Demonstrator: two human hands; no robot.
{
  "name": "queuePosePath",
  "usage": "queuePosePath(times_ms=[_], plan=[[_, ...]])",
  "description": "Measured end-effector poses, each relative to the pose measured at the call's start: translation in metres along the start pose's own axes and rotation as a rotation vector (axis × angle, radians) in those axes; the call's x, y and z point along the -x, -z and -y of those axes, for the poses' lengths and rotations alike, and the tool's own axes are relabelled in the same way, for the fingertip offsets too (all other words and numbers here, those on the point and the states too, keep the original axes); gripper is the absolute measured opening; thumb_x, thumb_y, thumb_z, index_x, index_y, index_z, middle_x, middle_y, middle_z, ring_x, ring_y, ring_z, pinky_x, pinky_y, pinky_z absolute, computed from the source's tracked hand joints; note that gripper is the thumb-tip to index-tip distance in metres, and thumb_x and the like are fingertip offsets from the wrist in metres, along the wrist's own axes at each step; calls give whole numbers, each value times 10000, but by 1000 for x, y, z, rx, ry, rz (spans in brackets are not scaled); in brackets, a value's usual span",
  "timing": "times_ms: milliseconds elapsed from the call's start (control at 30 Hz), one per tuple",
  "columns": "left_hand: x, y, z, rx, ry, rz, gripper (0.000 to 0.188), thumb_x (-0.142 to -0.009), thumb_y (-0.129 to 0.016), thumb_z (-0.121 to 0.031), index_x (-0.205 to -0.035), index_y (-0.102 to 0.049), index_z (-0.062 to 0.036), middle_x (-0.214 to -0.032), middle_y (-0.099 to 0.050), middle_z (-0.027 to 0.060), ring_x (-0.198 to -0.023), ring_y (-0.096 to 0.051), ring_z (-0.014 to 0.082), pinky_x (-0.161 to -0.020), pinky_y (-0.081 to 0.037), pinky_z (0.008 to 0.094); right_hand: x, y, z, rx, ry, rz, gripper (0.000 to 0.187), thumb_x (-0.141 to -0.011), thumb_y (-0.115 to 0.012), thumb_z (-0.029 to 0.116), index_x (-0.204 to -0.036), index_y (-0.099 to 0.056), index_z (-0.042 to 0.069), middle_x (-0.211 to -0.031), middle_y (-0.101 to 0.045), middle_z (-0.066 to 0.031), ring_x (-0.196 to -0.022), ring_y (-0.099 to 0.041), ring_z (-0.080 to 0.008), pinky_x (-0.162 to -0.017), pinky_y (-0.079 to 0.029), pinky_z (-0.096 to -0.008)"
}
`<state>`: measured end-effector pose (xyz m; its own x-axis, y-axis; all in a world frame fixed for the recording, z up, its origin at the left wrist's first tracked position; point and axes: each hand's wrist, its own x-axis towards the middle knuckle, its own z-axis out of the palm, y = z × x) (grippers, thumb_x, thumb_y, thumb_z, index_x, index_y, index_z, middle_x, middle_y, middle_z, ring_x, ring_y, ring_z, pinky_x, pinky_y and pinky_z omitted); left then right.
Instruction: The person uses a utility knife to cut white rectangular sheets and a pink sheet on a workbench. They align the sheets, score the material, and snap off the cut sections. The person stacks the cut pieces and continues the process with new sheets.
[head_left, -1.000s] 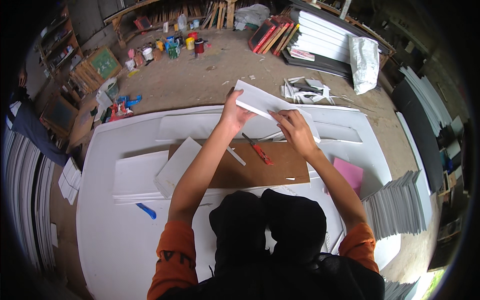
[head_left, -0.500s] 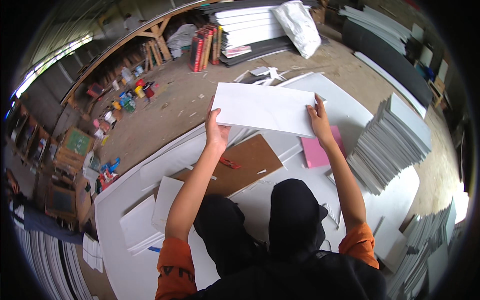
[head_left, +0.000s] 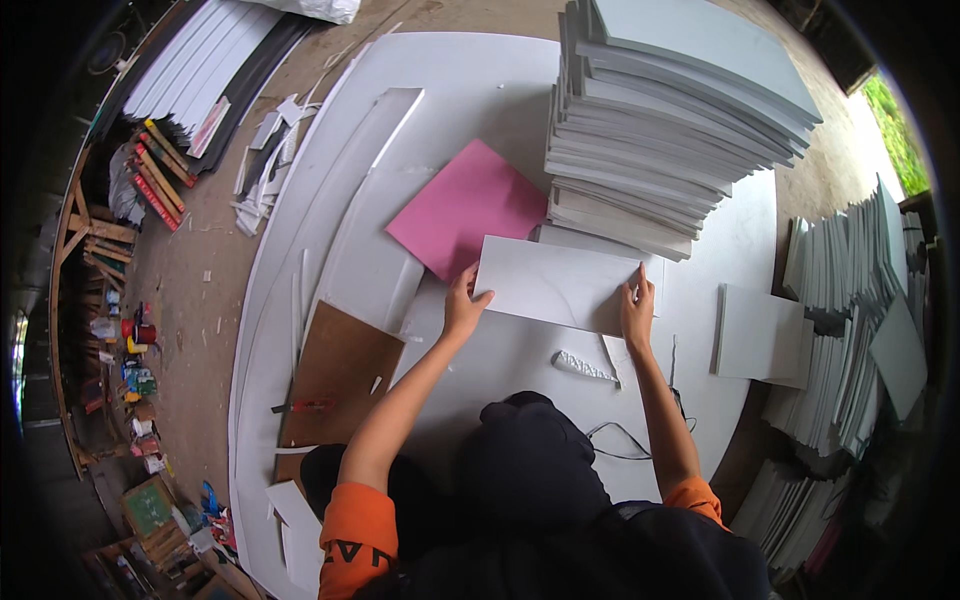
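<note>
A white rectangular board (head_left: 562, 284) is held nearly level over the work surface. My left hand (head_left: 464, 306) is closed on its left end, thumb on top and fingers round the edge. My right hand (head_left: 637, 308) pinches the right end. Just behind the board stands a tall stack of white and grey boards (head_left: 640, 140); its far lower edge is partly covered by the held board. A pink sheet (head_left: 468, 205) lies flat beyond my left hand. Below the held board rests a small patterned white strip (head_left: 584, 366).
Large white sheets (head_left: 520, 352) form the work surface. Left of me lies a brown board (head_left: 345, 368) with a red-handled tool (head_left: 310, 405) on it. More upright boards (head_left: 850, 260) crowd the right side. Scraps (head_left: 268, 150) and bottles litter the floor at left.
My view has turned right toward the tall stack. The board, tilted up in both hands before, is now lower and close to the stack's base. Both hands keep their hold.
</note>
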<state>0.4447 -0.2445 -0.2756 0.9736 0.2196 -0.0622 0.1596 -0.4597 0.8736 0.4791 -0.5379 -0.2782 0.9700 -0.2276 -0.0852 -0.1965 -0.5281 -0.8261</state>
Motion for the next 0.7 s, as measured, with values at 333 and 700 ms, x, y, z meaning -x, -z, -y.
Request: queuePosePath(times_ms=[333, 700], plan=[[-34, -103, -1, -162, -181, 30, 577, -697, -646, -85, -1215, -391, -74, -1148, -457, 116, -1017, -421, 266, -882, -361, 360, -45, 17, -78, 314, -5, -219, 459, -822, -528, 136, -1248, -397, 27, -1119, -405, -175, -1051, -354, -300, -914, -304, -378], [-29, 54, -40, -128, -165, -216, 547, -736, -600, -64, -1232, -370, -89, -1093, -478, 91, -978, -449, 230, -854, -370, 364, -5, -71, 85, -232, 180, -85, 221, -837, -415, 11, -1021, -531, 47, -943, -391, -93, -764, -443, -159, -698, -398, -287]])
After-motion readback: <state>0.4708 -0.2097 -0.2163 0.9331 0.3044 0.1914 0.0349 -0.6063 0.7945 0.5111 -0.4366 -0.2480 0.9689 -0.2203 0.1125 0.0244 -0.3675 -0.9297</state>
